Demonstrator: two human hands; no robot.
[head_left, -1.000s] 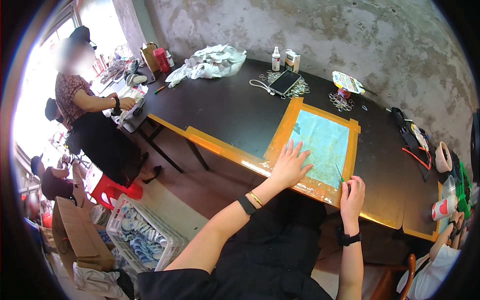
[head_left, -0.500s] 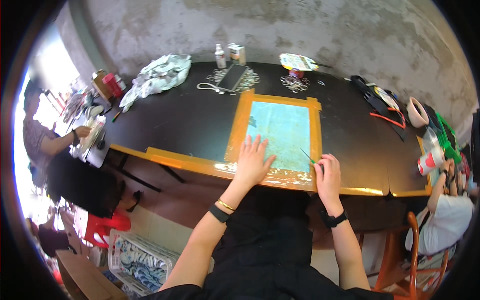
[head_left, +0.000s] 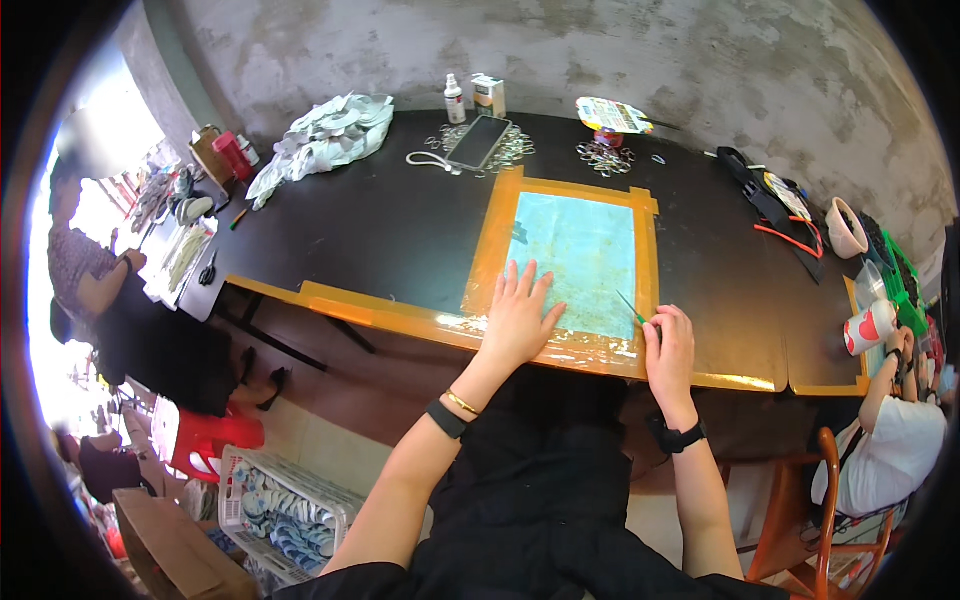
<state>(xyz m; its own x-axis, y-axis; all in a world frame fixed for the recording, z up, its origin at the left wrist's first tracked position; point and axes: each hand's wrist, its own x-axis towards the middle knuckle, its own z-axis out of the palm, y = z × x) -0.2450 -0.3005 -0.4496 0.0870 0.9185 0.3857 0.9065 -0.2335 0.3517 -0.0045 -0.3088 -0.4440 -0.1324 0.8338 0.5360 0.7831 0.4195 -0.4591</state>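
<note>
My left hand [head_left: 521, 318] lies flat, fingers spread, on the lower part of a light blue sheet [head_left: 580, 240]. Yellow-brown tape [head_left: 489, 240] frames the sheet and fixes it to the dark table, with a glossy clear strip along the front edge. My right hand [head_left: 672, 350] is closed around a slim pointed tool with a green handle [head_left: 638, 317] at the sheet's lower right corner. The tool's thin tip points up and left over the sheet; whether it touches is unclear. The fingers hide most of the handle.
Behind the sheet lie a phone [head_left: 480, 143], many metal rings [head_left: 604, 157], a bottle [head_left: 454, 100] and a small box [head_left: 488, 97]. White cloth pieces [head_left: 325, 140] are heaped at back left. A black strap bundle [head_left: 765, 195] lies right. People sit or stand at both sides.
The view has shifted slightly; my hands keep about the same places on the sheet. The co-worker on the left has drawn a hand back from the side table.
</note>
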